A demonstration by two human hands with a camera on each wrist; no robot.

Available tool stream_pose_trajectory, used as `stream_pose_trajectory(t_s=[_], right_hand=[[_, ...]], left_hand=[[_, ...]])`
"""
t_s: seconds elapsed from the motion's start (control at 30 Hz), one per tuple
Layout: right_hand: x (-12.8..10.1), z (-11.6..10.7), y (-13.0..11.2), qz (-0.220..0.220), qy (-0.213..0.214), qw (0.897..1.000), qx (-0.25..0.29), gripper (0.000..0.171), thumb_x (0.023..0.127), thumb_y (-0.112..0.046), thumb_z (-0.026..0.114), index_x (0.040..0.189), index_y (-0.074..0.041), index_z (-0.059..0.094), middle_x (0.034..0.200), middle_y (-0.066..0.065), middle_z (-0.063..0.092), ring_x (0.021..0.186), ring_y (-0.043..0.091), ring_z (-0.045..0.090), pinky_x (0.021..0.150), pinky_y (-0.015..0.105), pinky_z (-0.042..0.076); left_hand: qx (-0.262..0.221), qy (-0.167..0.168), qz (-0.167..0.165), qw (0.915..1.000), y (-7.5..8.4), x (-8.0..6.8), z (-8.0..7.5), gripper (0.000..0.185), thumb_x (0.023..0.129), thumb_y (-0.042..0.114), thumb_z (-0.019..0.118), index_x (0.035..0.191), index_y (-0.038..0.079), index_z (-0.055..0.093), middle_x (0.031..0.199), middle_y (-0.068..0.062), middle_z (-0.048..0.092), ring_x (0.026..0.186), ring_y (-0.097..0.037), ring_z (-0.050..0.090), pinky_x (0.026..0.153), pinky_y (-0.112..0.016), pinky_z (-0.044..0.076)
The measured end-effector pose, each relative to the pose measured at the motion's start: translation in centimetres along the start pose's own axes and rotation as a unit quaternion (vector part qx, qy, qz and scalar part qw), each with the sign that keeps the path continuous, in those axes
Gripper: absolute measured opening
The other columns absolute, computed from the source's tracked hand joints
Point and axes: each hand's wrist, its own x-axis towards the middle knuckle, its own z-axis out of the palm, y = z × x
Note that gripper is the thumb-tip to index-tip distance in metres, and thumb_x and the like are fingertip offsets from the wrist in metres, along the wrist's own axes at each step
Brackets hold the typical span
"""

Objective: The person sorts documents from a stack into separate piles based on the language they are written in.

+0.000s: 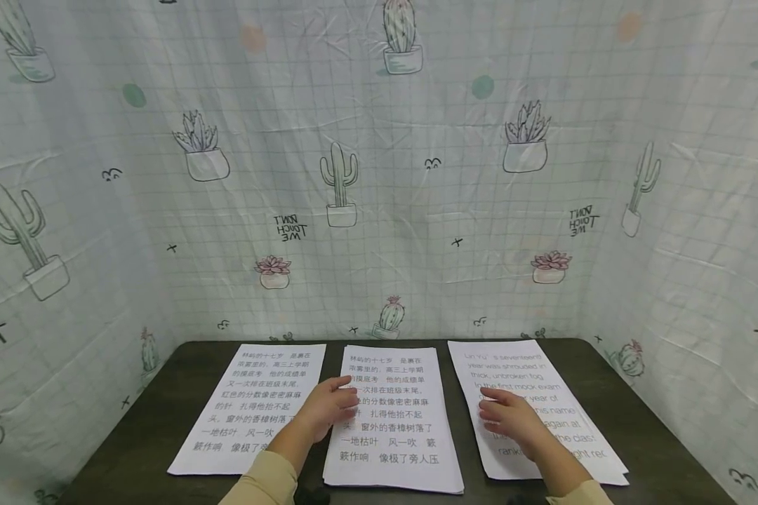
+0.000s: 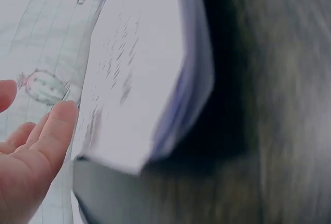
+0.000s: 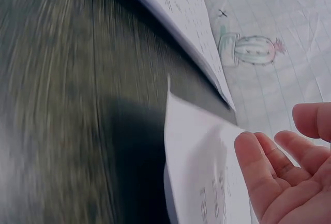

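Three stacks of printed paper lie side by side on a dark table. My left hand (image 1: 330,409) is between the left stack (image 1: 253,393) and the middle stack (image 1: 394,421), its fingertips over the middle stack's left edge. Both of these carry Chinese text. Over the right stack (image 1: 512,365), printed in English, my right hand (image 1: 512,419) hangs with loosely bent fingers. Each wrist view shows the thumb apart from the other fingers and nothing held: the left hand (image 2: 36,157) and the right hand (image 3: 284,177). Whether either hand touches paper I cannot tell.
The dark wooden table (image 1: 148,421) has its far edge against a pale curtain (image 1: 379,266) printed with cacti, which also runs along both sides. A few sheets in the right stack stick out unevenly at its near right corner.
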Motion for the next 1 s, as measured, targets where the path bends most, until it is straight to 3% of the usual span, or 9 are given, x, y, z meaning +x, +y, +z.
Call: stream_pose_trajectory(t_s=[0.17,0.43,0.77,1.0], right_hand=[[0.1,1.2,-0.5,-0.012,-0.008,1.0,0.007,0.048,0.097,-0.01,0.052,0.138,0.013,0.043,0.132,0.037,0.052,0.109,0.038,0.065,0.088,0.044,0.058],[0.3,2.8,-0.9,-0.01,-0.02,0.999,0.026,0.047,0.097,-0.009,0.053,0.137,0.012,0.045,0.129,0.034,0.054,0.107,0.034,0.065,0.086,0.043,0.059],[0.5,4.0,-0.7,0.031,-0.025,0.999,-0.002,0.046,0.096,-0.011,0.055,0.136,0.01,0.048,0.132,0.033,0.054,0.108,0.035,0.065,0.082,0.041,0.059],[0.1,4.3,-0.4,0.034,-0.03,0.999,-0.004,0.046,0.095,-0.011,0.055,0.135,0.011,0.049,0.129,0.032,0.056,0.105,0.032,0.066,0.081,0.042,0.059]], left_hand=[[-0.014,0.003,0.011,0.9998,-0.2,-0.1,-1.6,0.064,0.09,0.002,0.058,0.146,-0.013,0.031,0.143,-0.035,0.043,0.125,-0.041,0.055,0.095,-0.041,0.055],[-0.012,0.038,0.009,0.9991,-0.7,-0.6,-3.2,0.061,0.091,0.002,0.058,0.144,-0.013,0.033,0.143,-0.037,0.041,0.125,-0.043,0.054,0.095,-0.042,0.055],[-0.007,0.051,-0.009,0.9987,-1.3,-0.9,-3.7,0.056,0.092,0.004,0.057,0.141,-0.014,0.037,0.14,-0.037,0.045,0.126,-0.044,0.052,0.094,-0.041,0.055],[0.002,0.043,-0.016,0.9989,-2.1,-1.1,-3.8,0.058,0.089,0.003,0.058,0.14,-0.017,0.037,0.139,-0.038,0.044,0.121,-0.042,0.057,0.091,-0.04,0.057]])
